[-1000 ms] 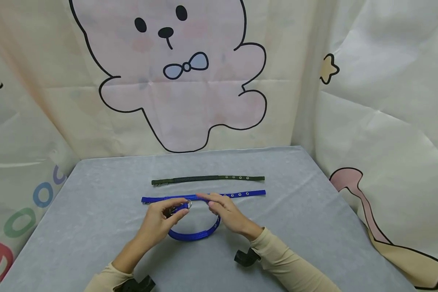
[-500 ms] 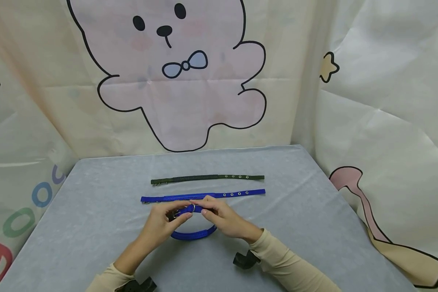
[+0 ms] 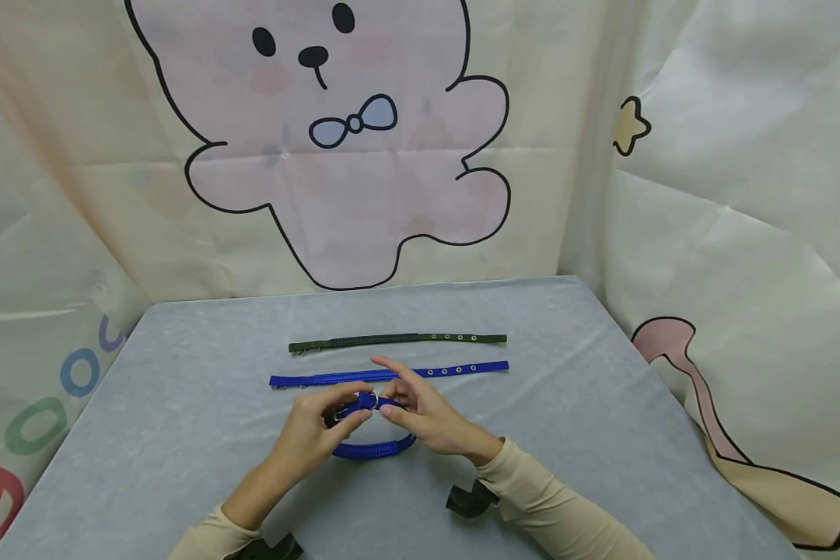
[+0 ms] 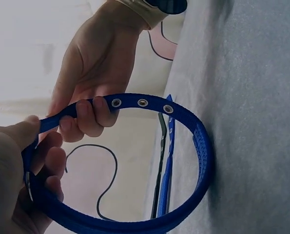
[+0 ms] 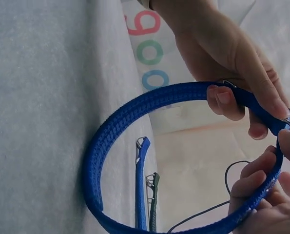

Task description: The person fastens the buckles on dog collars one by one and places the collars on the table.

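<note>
A blue collar [image 3: 376, 449], bent into a loop, is held between both hands just above the table. My left hand [image 3: 302, 435] pinches its buckle end near a metal ring [image 3: 375, 401]. My right hand [image 3: 435, 421] grips the strap beside that ring with thumb and curled fingers, its index finger raised. Metal eyelets [image 4: 143, 103] run along the strap by the right hand in the left wrist view. In the right wrist view, the padded band [image 5: 120, 119] curves down toward the table. Fingers partly hide the buckle and the strap's tip.
Behind the hands, a second blue collar [image 3: 462, 371] lies stretched flat on the grey-covered table [image 3: 203, 404]. Farther back lies a dark green collar [image 3: 378, 341], roughly parallel to it. Printed curtains [image 3: 546, 233] stand around the table.
The right hand came in to the left hand and took hold of the strap by the ring. Its index finger has since lifted. The loop looks narrower.
</note>
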`<state>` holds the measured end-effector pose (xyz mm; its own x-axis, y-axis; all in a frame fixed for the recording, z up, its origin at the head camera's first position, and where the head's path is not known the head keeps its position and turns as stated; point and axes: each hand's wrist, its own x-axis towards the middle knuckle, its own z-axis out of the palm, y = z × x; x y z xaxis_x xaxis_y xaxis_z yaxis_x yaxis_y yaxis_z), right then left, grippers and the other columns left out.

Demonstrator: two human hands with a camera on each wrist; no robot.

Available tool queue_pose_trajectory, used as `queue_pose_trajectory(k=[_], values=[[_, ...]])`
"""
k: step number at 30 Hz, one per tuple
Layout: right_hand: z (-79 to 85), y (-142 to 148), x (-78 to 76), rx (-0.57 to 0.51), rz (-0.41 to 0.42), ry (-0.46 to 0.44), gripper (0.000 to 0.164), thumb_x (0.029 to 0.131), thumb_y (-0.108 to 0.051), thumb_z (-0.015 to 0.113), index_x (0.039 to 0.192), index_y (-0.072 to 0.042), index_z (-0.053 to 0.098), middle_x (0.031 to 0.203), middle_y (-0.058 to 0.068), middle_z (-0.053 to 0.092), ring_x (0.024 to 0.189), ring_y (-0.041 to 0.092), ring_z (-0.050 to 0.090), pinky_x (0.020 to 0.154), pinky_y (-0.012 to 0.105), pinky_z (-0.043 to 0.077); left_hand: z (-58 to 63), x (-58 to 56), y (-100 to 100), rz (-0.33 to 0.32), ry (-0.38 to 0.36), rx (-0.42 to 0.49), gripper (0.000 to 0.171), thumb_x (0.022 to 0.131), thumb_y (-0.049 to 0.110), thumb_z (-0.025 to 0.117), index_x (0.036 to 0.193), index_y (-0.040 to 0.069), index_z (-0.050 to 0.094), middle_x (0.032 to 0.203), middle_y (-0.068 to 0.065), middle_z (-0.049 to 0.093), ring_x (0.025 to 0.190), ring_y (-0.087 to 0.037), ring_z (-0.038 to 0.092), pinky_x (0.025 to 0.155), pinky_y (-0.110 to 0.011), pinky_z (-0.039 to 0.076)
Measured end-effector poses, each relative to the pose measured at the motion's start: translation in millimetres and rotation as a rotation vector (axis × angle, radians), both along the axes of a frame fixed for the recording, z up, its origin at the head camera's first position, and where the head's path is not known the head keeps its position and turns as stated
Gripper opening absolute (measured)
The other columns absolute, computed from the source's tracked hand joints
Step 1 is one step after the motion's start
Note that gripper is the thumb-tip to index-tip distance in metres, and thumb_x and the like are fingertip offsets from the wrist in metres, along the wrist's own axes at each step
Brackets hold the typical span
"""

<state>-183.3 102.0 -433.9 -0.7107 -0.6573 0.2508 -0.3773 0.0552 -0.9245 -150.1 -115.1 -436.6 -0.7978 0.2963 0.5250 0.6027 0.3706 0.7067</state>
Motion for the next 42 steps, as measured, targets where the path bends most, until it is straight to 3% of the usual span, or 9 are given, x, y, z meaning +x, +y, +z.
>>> queue_pose_trajectory(k=[8,12,16,19,23,29,33,38,42], values=[[-2.0,-2,0.1,-0.069,-0.017,-0.075,0.037,0.102,-0.011,0.06,0.132,0.002,0.044,0.086,0.03,0.059,0.072,0.008,0.055,0.067,0.03,0.05,-0.9,1.0,-1,-0.003,0.04,0.083,0.025,0.091,-0.001,0.071,0.115,0.006,0.073,0.072,-0.002,0.068,0.048,-0.006,0.056,0.042,-0.016,0.041],[-5.2,4,-6.1,-0.028,-0.04,-0.048,0.029,0.1,-0.01,0.063,0.124,-0.001,0.05,0.087,0.022,0.063,0.076,0.006,0.06,0.071,0.029,0.054,2.5,-1.8,-6,0.055,0.042,0.167,0.025,0.09,-0.005,0.07,0.113,0.005,0.074,0.07,-0.003,0.066,0.049,-0.006,0.056,0.039,-0.017,0.036],[-7.9,9,-9.9,-0.059,-0.064,-0.02,0.023,0.1,-0.008,0.062,0.121,-0.001,0.055,0.091,0.031,0.064,0.075,0.005,0.062,0.069,0.029,0.056,3.2,-5.5,-11,0.076,0.009,0.24,0.025,0.091,-0.006,0.069,0.113,0.005,0.073,0.077,-0.012,0.071,0.05,-0.008,0.056,0.037,-0.02,0.033],[-8.0,9,-7.8,-0.107,-0.074,0.011,0.022,0.101,-0.007,0.061,0.121,0.001,0.056,0.092,0.037,0.063,0.07,0.006,0.059,0.064,0.03,0.055,1.7,-7.0,-11,0.032,-0.038,0.241,0.023,0.092,-0.005,0.068,0.114,0.004,0.071,0.076,-0.012,0.072,0.049,-0.01,0.058,0.037,-0.022,0.034],[-7.9,5,-2.2,-0.118,-0.059,0.056,0.023,0.101,-0.004,0.06,0.123,-0.001,0.057,0.092,0.032,0.066,0.066,0.006,0.056,0.058,0.029,0.053,0.4,-7.5,-9,-0.076,-0.137,0.278,0.02,0.093,-0.003,0.068,0.113,0.0,0.07,0.07,-0.001,0.069,0.049,-0.011,0.059,0.038,-0.026,0.038],[-10.7,-1,3.8,-0.14,0.029,0.157,0.036,0.102,-0.001,0.055,0.138,0.001,0.051,0.089,0.027,0.066,0.059,0.005,0.05,0.051,0.024,0.048,-2.3,-6.7,-6,-0.193,-0.289,0.316,0.02,0.094,0.001,0.068,0.113,-0.005,0.071,0.066,0.008,0.064,0.05,-0.011,0.059,0.043,-0.033,0.044],[-14.1,-4,6.5,-0.175,0.052,0.159,0.031,0.104,-0.003,0.053,0.133,0.005,0.056,0.089,0.026,0.064,0.057,0.002,0.043,0.049,0.019,0.042,-4.7,-7.3,-3,-0.223,-0.334,0.288,0.018,0.095,0.003,0.068,0.112,-0.001,0.073,0.064,0.004,0.065,0.05,-0.012,0.059,0.045,-0.034,0.047],[-16.5,-5,7.0,-0.209,-0.024,0.156,0.024,0.103,-0.002,0.054,0.124,0.007,0.061,0.088,0.023,0.062,0.062,0.002,0.045,0.053,0.02,0.043,-5.1,-7.9,-3,-0.22,-0.349,0.238,0.021,0.095,0.005,0.07,0.115,0.007,0.073,0.076,-0.008,0.07,0.053,-0.015,0.061,0.049,-0.032,0.051],[-14.3,-3,3.2,-0.27,-0.087,0.15,0.021,0.102,0.001,0.055,0.12,0.008,0.062,0.084,0.022,0.061,0.06,0.005,0.045,0.05,0.022,0.042,-4.1,-7.4,-7,-0.199,-0.375,0.205,0.016,0.096,0.008,0.069,0.111,0.004,0.071,0.079,-0.016,0.07,0.06,-0.017,0.065,0.052,-0.029,0.053]])
